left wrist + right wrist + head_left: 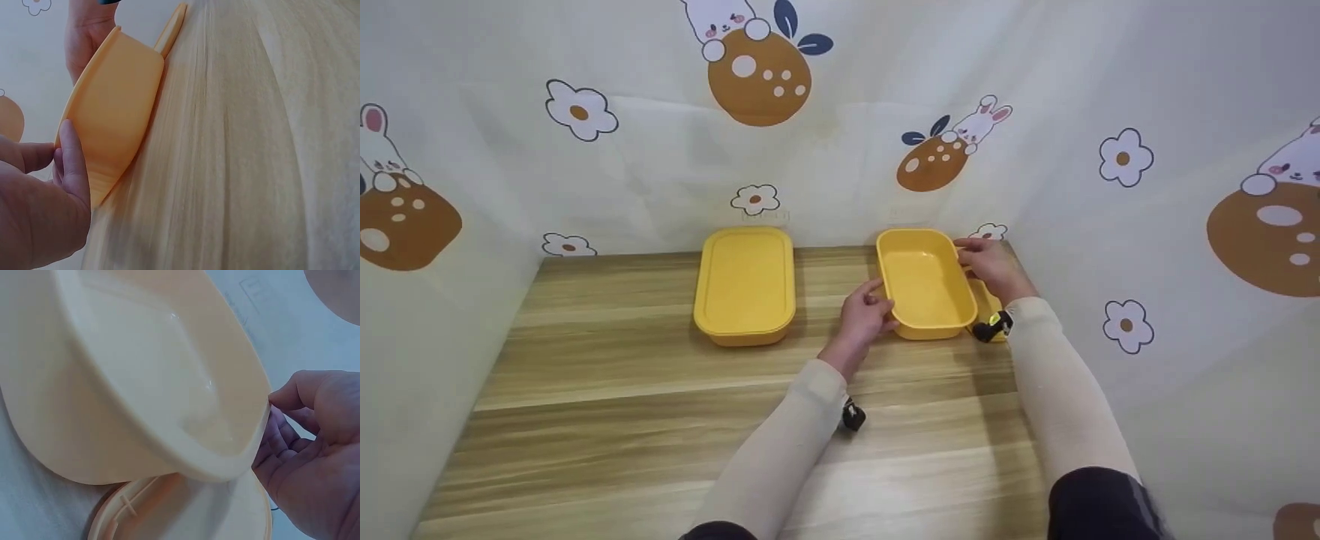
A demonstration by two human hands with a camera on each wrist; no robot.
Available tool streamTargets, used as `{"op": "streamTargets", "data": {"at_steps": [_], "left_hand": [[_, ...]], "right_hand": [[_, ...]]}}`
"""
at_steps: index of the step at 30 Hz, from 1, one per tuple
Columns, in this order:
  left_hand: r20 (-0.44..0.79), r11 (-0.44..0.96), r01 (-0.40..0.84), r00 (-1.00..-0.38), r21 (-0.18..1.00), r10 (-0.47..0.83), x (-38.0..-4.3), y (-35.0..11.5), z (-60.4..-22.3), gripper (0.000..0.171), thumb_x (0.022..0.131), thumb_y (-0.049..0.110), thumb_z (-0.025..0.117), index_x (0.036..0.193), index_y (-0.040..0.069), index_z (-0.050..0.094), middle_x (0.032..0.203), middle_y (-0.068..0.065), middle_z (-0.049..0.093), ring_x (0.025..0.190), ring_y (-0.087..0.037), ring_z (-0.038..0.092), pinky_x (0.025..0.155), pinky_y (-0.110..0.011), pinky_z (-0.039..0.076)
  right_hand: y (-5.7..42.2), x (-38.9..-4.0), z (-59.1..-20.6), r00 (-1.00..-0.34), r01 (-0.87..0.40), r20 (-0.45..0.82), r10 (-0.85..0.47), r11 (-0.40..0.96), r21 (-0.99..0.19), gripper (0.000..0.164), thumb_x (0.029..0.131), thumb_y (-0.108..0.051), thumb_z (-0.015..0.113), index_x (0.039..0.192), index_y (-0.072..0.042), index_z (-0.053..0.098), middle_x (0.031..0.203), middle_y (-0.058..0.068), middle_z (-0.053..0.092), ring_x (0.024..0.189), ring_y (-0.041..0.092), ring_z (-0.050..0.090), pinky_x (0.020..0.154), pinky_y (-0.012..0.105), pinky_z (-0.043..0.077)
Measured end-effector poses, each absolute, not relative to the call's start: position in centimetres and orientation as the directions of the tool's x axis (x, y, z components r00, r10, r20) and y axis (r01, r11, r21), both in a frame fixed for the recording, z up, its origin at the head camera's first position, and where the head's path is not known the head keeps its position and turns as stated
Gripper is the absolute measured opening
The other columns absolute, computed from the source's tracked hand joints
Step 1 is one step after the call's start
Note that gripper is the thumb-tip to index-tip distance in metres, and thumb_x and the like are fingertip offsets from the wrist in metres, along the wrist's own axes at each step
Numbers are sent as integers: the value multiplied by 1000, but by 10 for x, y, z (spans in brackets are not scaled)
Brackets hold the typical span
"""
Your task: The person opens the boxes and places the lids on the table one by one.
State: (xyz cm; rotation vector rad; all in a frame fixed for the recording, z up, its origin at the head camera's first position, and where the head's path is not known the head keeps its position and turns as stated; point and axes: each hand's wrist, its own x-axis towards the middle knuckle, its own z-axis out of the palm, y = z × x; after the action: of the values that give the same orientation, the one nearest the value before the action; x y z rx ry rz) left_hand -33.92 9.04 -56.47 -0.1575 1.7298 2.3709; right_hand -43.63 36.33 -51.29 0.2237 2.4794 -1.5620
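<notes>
An uncovered yellow plastic food container [930, 289] stands on the wood-grain table at the back right, with nothing inside it. My left hand [864, 319] grips its left side; in the left wrist view the thumb is at the rim and a finger [73, 154] lies along the outer wall. At the opposite side, my right hand [996, 266] pinches the rim, thumb on top and the other fingers curled underneath, as the right wrist view shows. A yellow lid [230, 512] lies beside the container under the right wrist, partly hidden by it.
A second yellow container with its lid on [746, 285] stands to the left on the table [645, 420]. A pale patterned cloth [840, 135] hangs behind the table and along both sides, close to the right arm.
</notes>
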Motion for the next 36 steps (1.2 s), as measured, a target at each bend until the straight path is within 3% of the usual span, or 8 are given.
{"op": "streamTargets", "data": {"at_steps": [13,26,36], "left_hand": [[-203,-314,-226,-973,922,106,-336,94,-566,58,106,-5,65,162,4,53,112,-8,54,94,-22,66,76,-30,66],[-209,-314,-232,-972,921,106,-334,97,-564,56,106,-5,65,161,4,54,108,-8,56,92,-22,66,72,-28,65],[-215,-332,-236,-971,913,101,-334,100,-566,58,105,-6,67,161,3,54,107,-8,54,87,-18,64,70,-28,64]], "right_hand": [[364,-435,-517,-969,234,-244,35,448,-863,48,111,-22,65,157,-10,62,148,13,66,128,32,65,115,48,53],[363,-434,-517,-974,216,-226,24,402,-890,51,111,-11,58,161,-3,55,149,24,62,133,41,60,116,51,51],[367,-435,-519,-970,232,-239,35,418,-878,50,111,-15,59,159,-6,58,151,19,63,131,36,62,115,48,52]]}}
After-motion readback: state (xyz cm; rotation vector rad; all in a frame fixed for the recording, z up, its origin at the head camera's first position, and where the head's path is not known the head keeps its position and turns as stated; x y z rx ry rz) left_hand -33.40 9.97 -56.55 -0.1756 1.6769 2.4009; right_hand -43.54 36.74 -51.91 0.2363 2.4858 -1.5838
